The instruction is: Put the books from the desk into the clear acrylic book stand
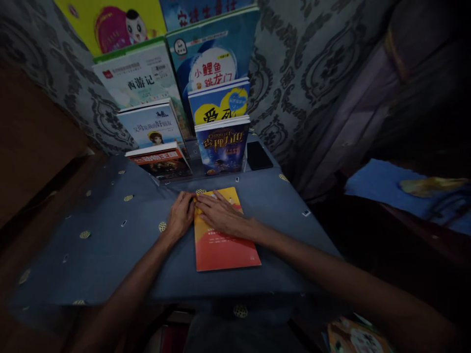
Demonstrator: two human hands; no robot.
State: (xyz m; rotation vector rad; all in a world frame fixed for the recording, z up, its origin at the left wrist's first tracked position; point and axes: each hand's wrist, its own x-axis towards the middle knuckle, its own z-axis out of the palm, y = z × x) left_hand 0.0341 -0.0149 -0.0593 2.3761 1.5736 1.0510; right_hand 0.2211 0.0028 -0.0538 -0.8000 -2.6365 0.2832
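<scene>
A thin yellow and red book [228, 256] lies closed on the cloth-covered table, in front of a book display. At the book's upper left edge is my left hand [181, 214]; its fingers are bent and held together against that edge, with the fingertips partly hidden. My right hand [225, 215] rests flat across the upper part of the cover, its fingers stretched out toward the left edge.
Beyond the hands, a stepped display holds several upright books, among them a dark purple one [222, 149] and a red-black one [165, 164]. A black phone [259, 156] lies right of it. The blue-grey tablecloth [106, 245] ends at the right edge; more books [353, 338] are below.
</scene>
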